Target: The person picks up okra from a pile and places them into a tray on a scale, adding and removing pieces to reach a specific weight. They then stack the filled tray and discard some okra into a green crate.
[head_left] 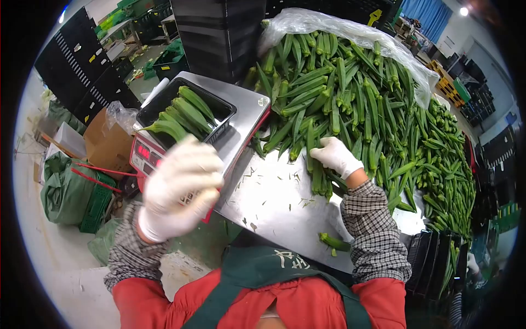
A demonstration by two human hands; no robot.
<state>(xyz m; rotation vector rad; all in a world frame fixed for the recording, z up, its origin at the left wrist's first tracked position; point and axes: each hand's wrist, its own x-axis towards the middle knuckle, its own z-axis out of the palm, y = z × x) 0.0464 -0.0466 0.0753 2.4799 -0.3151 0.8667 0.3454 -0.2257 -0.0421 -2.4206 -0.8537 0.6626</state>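
My left hand (183,183), in a white glove, is blurred just in front of the scale (244,104); its fingers are smeared, and any hold on something is unclear. On the scale's metal plate sits a black tray (227,125) with several green okra pods (192,112) lying side by side. One pod's tip pokes over the tray's near left edge. Gloved in white too, my right hand (335,157) is at the near edge of a large okra pile (350,93), its fingers closed on an okra pod (310,143) that stands roughly upright.
Clear plastic sheeting (307,22) covers the pile's far edge. A lone okra piece (334,242) lies near the metal table's (268,203) front edge. Black crates (205,38) stand behind the scale. Stacked black trays (430,257) are at the right; a cardboard box (107,145) is at the left.
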